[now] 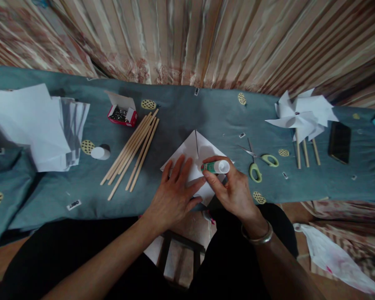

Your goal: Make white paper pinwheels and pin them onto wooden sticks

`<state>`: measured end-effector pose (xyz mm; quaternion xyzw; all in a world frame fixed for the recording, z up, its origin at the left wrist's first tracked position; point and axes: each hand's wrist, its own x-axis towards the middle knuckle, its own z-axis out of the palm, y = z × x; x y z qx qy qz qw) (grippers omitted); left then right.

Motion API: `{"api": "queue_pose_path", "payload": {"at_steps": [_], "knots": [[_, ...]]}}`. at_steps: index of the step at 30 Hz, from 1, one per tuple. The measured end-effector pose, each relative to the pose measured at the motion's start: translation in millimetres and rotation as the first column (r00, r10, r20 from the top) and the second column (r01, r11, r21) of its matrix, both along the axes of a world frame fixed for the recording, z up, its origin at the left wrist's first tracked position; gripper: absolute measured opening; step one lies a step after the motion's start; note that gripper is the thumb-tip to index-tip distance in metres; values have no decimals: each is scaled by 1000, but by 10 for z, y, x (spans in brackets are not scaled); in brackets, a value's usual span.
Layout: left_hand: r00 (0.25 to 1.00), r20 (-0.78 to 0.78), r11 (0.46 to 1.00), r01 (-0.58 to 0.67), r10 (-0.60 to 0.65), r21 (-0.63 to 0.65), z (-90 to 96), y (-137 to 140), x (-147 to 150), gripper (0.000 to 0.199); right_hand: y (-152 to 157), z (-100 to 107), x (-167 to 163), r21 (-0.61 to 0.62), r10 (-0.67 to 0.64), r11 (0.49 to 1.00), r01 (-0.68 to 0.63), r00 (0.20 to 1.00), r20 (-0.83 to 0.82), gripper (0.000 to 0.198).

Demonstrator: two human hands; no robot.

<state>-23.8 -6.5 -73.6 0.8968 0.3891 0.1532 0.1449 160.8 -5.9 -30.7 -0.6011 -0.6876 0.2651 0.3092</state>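
Observation:
A white paper square (pixel 190 146), turned with one corner away from me and slit from that corner inward, lies on the cloth in front of me. My left hand (pixel 176 191) rests on its left half with fingers spread, pressing it flat. In my right hand (pixel 233 187) is a glue stick (pixel 215 167) with a green label, held tilted with its tip end toward the middle of the paper. Whether the tip touches the paper is hidden. A white cap (pixel 100 153) stands to the left on the cloth.
Wooden sticks (pixel 131 154) and an open red box of metal fasteners (pixel 122 115) lie left. Further left is a paper stack (pixel 34 125). Right are green-handled scissors (pixel 255 160), several paper pinwheels on sticks (pixel 296 114) and a dark phone (pixel 339 142). The table's front edge (pixel 112 217) runs before my knees.

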Motion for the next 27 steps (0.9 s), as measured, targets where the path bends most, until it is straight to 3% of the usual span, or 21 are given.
{"api": "queue_pose_path", "payload": {"at_steps": [10,14,16,19,21,23,27], "knots": [[1000,7,1000,3,-3,4,-12,-4,7,48,-33,-72,4,105,74,990,-90,986,147,26],[1000,3,1000,2,-3,15,-2,-4,6,48,-59,-100,38,211,88,968,-133,974,210,35],[1000,11,1000,1,-1,27,-12,-4,0,50,-65,-82,72,264,8,963,-52,986,166,37],[1000,25,999,-1,0,41,-43,-6,-6,51,-44,-38,124,263,-207,942,208,978,-32,32],[999,35,999,0,-2,45,-51,-13,0,53,-7,-29,155,177,-319,915,363,918,-235,27],[999,51,999,4,-7,54,-25,-20,2,56,39,-44,185,29,-367,904,427,809,-459,23],[995,98,990,-4,-10,142,153,46,-154,58,100,-85,235,-278,-421,901,332,520,-743,19]]}}
